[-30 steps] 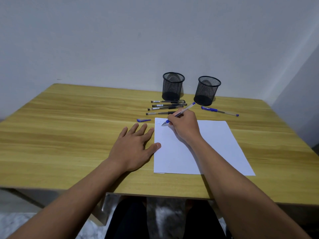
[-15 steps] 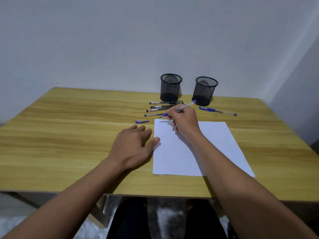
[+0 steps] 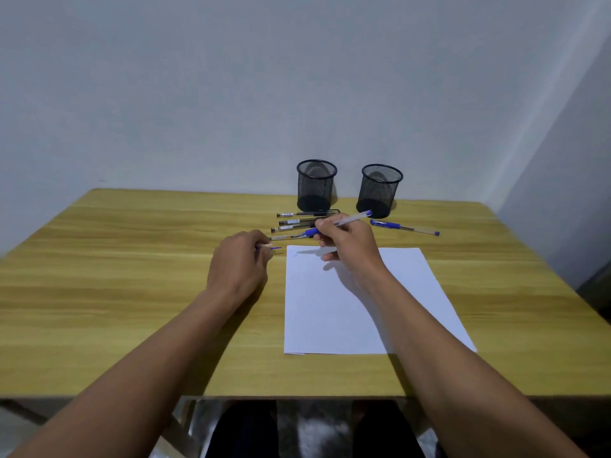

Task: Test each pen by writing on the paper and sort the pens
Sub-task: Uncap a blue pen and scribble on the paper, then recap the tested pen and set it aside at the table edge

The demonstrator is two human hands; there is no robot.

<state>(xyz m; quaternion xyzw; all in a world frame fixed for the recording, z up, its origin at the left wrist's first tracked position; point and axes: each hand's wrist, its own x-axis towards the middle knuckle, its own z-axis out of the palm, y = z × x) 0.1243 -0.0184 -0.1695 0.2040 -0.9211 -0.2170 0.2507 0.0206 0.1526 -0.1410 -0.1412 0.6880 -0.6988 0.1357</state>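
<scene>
The left hand (image 3: 239,264) is resting low on the table (image 3: 132,276), its curled fingertips pinching a small blue cap (image 3: 276,248) just left of the paper (image 3: 347,309). Beyond the cap, four black pens (image 3: 297,222) are lying side by side. The right hand (image 3: 352,249) is hanging over the paper's far edge, gripping a blue pen (image 3: 350,219) with its tip pointing left, off the sheet. The left cup (image 3: 316,186) and right cup (image 3: 380,190) are standing behind. A second blue pen (image 3: 405,227) is lying furthest right.

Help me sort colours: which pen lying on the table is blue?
The blue-and-clear pen lying alone beside the right black mesh cup; the clustered pens look dark.
</scene>
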